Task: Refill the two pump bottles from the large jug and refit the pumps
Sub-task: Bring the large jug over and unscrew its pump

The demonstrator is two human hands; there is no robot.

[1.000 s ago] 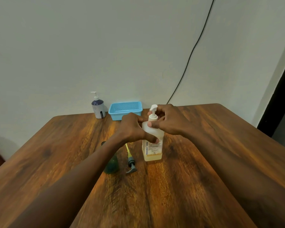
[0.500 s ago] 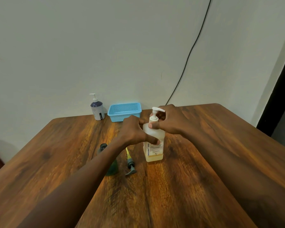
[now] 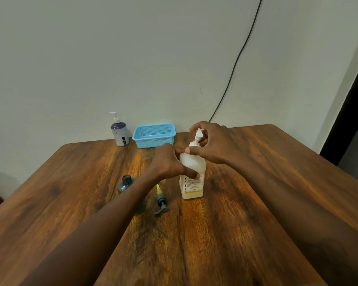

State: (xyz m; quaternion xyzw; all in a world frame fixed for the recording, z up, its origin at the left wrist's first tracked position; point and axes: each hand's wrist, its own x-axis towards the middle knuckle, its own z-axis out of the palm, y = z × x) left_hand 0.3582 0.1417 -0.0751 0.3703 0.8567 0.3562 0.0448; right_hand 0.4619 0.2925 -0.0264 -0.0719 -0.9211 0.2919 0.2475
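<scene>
Here, navy-and-white pump bottle (image 3: 120, 131): upright at the back edge of the worktop (image 3: 215, 234), well beyond and left of the left hand, its pump fitted.
Blue basket (image 3: 154, 135): just right of that bottle, beyond the left hand's knuckles and apart from them.
Dark bottle (image 3: 127, 183): upright beside the left wrist on its left, neck open with no pump on it; its lower body is hidden behind the forearm.
Loose pump (image 3: 161, 201): lies flat on the worktop below the left hand, yellow tube pointing up toward the hand, dark head nearer the person.
Left hand (image 3: 170, 164): wrapped round the shoulder of the BIOCHEK CHG bottle, thumb laid across its front at the top of the label.
BIOCHEK CHG bottle (image 3: 192, 182): upright between the two hands, translucent, with pale yellow liquid showing near its base.
White pump (image 3: 198, 136): sits on that bottle's neck, under the right hand's fingers.
Right hand (image 3: 211, 145): curled over the white pump, thumb tip at its collar and fingers arched round the head.
Black cable (image 3: 236, 62): runs down the wall behind the right hand.
</scene>
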